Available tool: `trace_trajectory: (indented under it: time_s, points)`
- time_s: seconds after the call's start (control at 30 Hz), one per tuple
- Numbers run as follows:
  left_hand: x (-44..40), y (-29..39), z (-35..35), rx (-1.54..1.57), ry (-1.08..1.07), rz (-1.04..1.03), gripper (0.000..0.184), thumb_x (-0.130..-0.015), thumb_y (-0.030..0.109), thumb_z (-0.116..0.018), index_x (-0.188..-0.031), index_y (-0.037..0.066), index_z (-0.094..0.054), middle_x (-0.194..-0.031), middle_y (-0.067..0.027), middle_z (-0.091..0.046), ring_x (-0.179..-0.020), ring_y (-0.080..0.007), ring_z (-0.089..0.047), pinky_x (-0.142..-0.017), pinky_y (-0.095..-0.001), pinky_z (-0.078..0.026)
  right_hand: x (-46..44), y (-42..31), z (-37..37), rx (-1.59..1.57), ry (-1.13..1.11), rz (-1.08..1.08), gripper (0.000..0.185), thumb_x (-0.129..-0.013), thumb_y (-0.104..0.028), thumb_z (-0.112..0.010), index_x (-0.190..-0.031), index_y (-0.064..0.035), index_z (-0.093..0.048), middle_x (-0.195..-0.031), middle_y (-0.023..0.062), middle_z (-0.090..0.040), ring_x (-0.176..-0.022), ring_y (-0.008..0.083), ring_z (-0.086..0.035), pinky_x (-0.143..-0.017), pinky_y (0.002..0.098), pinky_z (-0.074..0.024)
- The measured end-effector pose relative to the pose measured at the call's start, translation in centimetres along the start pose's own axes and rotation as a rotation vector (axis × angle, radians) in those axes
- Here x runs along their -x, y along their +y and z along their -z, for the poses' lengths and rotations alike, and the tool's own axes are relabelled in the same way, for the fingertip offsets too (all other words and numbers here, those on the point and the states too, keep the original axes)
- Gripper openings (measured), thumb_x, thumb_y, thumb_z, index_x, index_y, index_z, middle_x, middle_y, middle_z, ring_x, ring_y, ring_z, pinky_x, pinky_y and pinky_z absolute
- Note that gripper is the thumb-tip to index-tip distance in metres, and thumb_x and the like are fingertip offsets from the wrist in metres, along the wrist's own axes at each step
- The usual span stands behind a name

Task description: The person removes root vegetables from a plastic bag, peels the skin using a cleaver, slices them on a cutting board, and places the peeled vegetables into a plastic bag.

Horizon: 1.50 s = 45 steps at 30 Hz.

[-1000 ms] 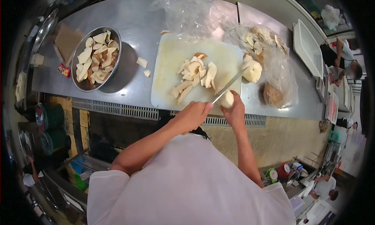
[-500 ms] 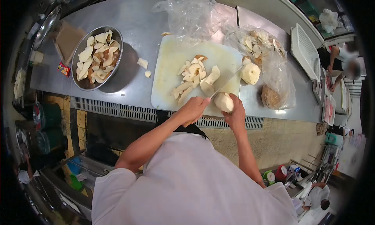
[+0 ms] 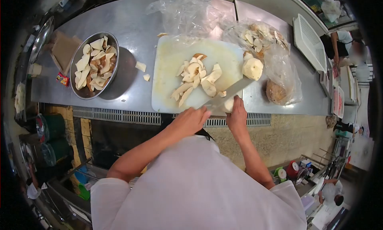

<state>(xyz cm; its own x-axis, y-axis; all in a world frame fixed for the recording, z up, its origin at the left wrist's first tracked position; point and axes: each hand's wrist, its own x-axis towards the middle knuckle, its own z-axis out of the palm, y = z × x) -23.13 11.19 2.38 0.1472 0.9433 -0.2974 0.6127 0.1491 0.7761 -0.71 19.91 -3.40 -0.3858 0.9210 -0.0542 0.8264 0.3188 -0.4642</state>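
My left hand (image 3: 189, 120) is closed around the handle of a large knife (image 3: 238, 86), its broad blade slanting up to the right above the cutting board's front edge. In my right hand (image 3: 237, 116) is a peeled, pale jicama (image 3: 228, 105), partly hidden by the blade and fingers. Thick peelings (image 3: 195, 72) lie piled on the white cutting board (image 3: 167, 54). Beyond the knife tip, another peeled jicama (image 3: 253, 69) rests at the board's right edge.
A steel bowl (image 3: 115, 72) of peelings stands left on the metal table (image 3: 135, 26). Clear plastic bags (image 3: 187, 14) lie behind the board. At right, a bag holds a brown, unpeeled jicama (image 3: 276, 91). A white crate (image 3: 309, 42) stands farther right; people work beyond.
The knife blade has turned so its broad face shows, now covering part of the held jicama. My left hand has shifted slightly left and down. The whole view has tilted a little.
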Motion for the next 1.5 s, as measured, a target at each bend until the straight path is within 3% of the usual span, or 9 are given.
trace_trajectory:
  time_s: [0.2, 0.4, 0.47, 0.67, 0.7, 0.77, 0.87, 1.4, 1.5]
  points:
    - [2.3, -0.3, 1.7, 0.173, 0.024, -0.062, 0.045, -0.111, 0.029, -0.041, -0.096, -0.009, -0.059, -0.072, -0.027, -0.062, -0.077, -0.0531, -0.056, -0.073, -0.0521, -0.048, 0.5, 0.0, 0.3, -0.01, 0.076, 0.075, 0.072, -0.071, 0.018, -0.06, -0.139, 0.0058, -0.04, -0.125, 0.0284, -0.055, -0.105, 0.052, -0.059, -0.085, 0.0541, -0.052]
    - [-3.6, -2.4, -1.7, 0.346, -0.172, 0.255, 0.058, -0.112, 0.038, -0.038, -0.081, -0.008, -0.058, -0.057, -0.0186, -0.058, -0.048, -0.0332, -0.061, -0.053, -0.0443, -0.051, 0.1, 1.8, -0.3, -0.098, 0.117, 0.042, 0.076, -0.068, 0.02, -0.061, -0.14, 0.0015, -0.044, -0.128, 0.0265, -0.057, -0.111, 0.05, -0.059, -0.091, 0.0516, -0.0511]
    - [-6.2, -3.1, -3.3, 0.523, -0.113, 0.269, 0.063, -0.111, 0.044, -0.04, -0.069, -0.002, -0.053, -0.054, -0.006, -0.053, -0.039, -0.0145, -0.052, -0.039, -0.0334, -0.044, 0.4, 2.3, -0.1, -0.053, 0.122, 0.149, 0.076, -0.069, 0.016, -0.068, -0.14, 0.0002, -0.046, -0.126, 0.0257, -0.06, -0.111, 0.0482, -0.06, -0.091, 0.0496, -0.0525]
    - [-2.4, -2.7, 0.1, 0.538, -0.138, 0.275, 0.057, -0.111, 0.042, -0.039, -0.075, 0.0, -0.053, -0.054, -0.0054, -0.053, -0.04, -0.0141, -0.053, -0.038, -0.0335, -0.043, 0.9, 4.1, 0.0, -0.291, 0.036, -0.077, 0.078, -0.07, 0.001, -0.085, -0.14, 0.0003, -0.049, -0.122, 0.0239, -0.066, -0.108, 0.0417, -0.067, -0.092, 0.0429, -0.0553]
    - [-1.2, -2.0, 0.8, 0.537, -0.149, 0.272, 0.057, -0.111, 0.042, -0.039, -0.075, 0.0, -0.053, -0.054, -0.0054, -0.053, -0.04, -0.0141, -0.053, -0.038, -0.0335, -0.043, 1.0, 4.3, -0.2, -0.289, 0.039, -0.088, 0.078, -0.07, 0.001, -0.085, -0.14, 0.0003, -0.049, -0.122, 0.0239, -0.066, -0.108, 0.0417, -0.067, -0.092, 0.0429, -0.0553]
    - [1.0, -0.6, 2.2, 0.308, -0.081, 0.19, 0.052, -0.11, 0.035, -0.041, -0.084, -0.006, -0.059, -0.058, -0.0223, -0.056, -0.054, -0.0416, -0.06, -0.055, -0.048, -0.051, 1.1, 4.5, -1.0, -0.376, 0.024, -0.123, 0.08, -0.072, 0.001, -0.084, -0.142, 0.002, -0.044, -0.127, 0.0271, -0.061, -0.113, 0.0468, -0.061, -0.095, 0.0473, -0.0521]
    - [3.5, 0.5, 2.7, 0.191, -0.057, 0.05, 0.044, -0.11, 0.032, -0.042, -0.097, -0.006, -0.062, -0.069, -0.0294, -0.059, -0.072, -0.0504, -0.061, -0.068, -0.0544, -0.05, 1.1, 4.1, -0.9, -0.175, 0.082, -0.032, 0.081, -0.073, -0.001, -0.084, -0.142, 0.0031, -0.043, -0.127, 0.028, -0.061, -0.114, 0.0467, -0.06, -0.095, 0.0475, -0.0519]
    - [0.6, 0.7, -0.2, 0.234, -0.197, 0.286, 0.05, -0.11, 0.034, -0.041, -0.095, -0.009, -0.062, -0.088, -0.0316, -0.065, -0.092, -0.0532, -0.059, -0.081, -0.0568, -0.047, 1.1, 4.1, -1.4, -0.196, 0.071, 0.013, 0.071, -0.073, -0.002, -0.082, -0.136, 0.0036, -0.049, -0.12, 0.0273, -0.064, -0.109, 0.0475, -0.062, -0.091, 0.0486, -0.0519]
    - [-0.2, -3.1, -4.0, 0.235, 0.216, -0.035, 0.057, -0.111, 0.037, -0.04, -0.085, -0.01, -0.06, -0.073, -0.0283, -0.064, -0.071, -0.0473, -0.064, -0.067, -0.0516, -0.052, 0.8, 3.4, -0.8, -0.29, 0.081, -0.045, 0.068, -0.073, -0.003, -0.082, -0.134, 0.0033, -0.052, -0.117, 0.0272, -0.066, -0.108, 0.0472, -0.063, -0.091, 0.0477, -0.053]
